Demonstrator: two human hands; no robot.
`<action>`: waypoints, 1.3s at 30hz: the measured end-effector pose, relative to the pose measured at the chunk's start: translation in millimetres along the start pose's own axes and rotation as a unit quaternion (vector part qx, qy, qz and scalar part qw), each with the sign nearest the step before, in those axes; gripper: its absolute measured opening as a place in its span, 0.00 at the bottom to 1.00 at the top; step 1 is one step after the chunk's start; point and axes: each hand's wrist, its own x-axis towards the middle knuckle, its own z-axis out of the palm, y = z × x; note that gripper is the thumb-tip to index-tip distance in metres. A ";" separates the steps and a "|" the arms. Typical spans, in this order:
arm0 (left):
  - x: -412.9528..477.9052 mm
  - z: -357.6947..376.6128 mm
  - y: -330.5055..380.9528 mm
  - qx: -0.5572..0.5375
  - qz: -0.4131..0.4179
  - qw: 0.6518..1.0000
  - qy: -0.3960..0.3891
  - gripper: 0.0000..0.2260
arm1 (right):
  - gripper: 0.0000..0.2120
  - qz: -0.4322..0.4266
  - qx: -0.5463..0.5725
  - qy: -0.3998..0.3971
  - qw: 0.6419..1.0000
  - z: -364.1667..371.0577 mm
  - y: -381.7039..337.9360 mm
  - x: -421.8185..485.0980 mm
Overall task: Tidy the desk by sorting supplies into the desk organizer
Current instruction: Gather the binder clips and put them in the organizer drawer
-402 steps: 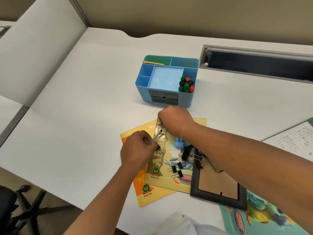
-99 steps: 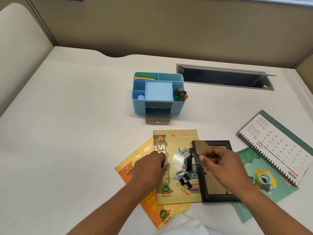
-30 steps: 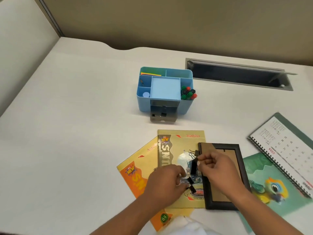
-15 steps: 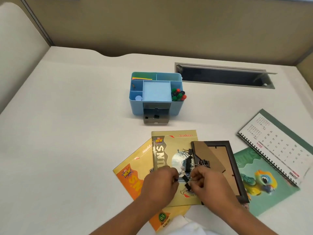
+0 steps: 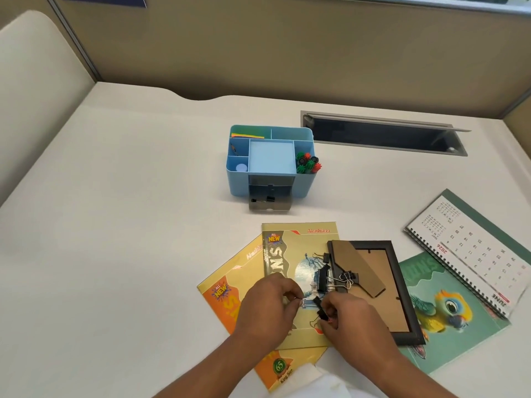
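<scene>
On the yellow notebook (image 5: 287, 254), near its lower edge, the right hand (image 5: 353, 323) pinches a small black binder clip (image 5: 319, 307) between thumb and fingertips. The left hand (image 5: 267, 308) rests on the same cover just beside it, fingers curled and tips drawn together; whether they grip anything cannot be told. By the notebook's right edge lie a big clip (image 5: 323, 280), a little clip (image 5: 326, 257) nearer the top, and a third clip (image 5: 349, 277) on the face-down picture frame (image 5: 402, 334) lying along that edge. Beyond the notebook's top edge stands the blue organizer (image 5: 238, 185), its front drawer (image 5: 270, 206) pulled out with drawer clips (image 5: 263, 199) inside. An orange notebook (image 5: 224, 300) pokes out from beneath the left side.
</scene>
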 end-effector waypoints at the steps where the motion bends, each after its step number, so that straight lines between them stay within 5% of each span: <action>1: -0.4 -0.3 0.3 -0.003 -0.002 1.000 0.002 0.04 | 0.08 0.002 0.002 0.001 1.000 0.1 -0.2 0.1; 21: 2.9 -1.5 -0.2 -0.032 -0.036 0.999 -0.004 0.03 | 0.13 -0.080 -0.062 0.002 0.995 -5.8 -12.0 0.7; 39: 27.1 -25.3 -12.0 -0.075 -0.074 0.993 0.050 0.08 | 0.11 -0.156 -0.152 -0.081 0.973 1.2 -38.6 36.1</action>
